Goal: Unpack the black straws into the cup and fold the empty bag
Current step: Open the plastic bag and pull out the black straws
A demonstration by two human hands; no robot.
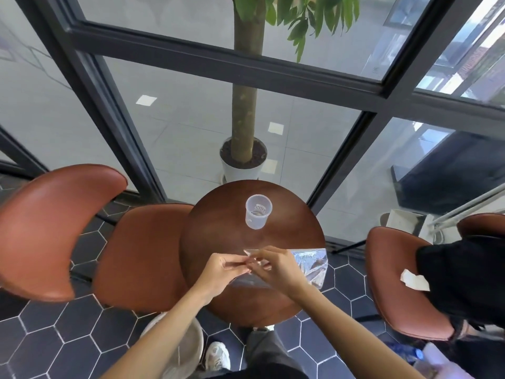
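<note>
Both hands' fingers pinching bag [308, 265] edge, left hand [218, 272], right hand [278, 269], over worktop [218, 236], cup [258, 212] upright beyond.

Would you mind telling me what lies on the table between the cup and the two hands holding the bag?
Nothing: in the head view, only bare table separates the cup from the hands.

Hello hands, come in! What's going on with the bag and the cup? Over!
Left hand and right hand both pinching the clear bag. Cup upright, no straws in. Nothing in the way.
</note>
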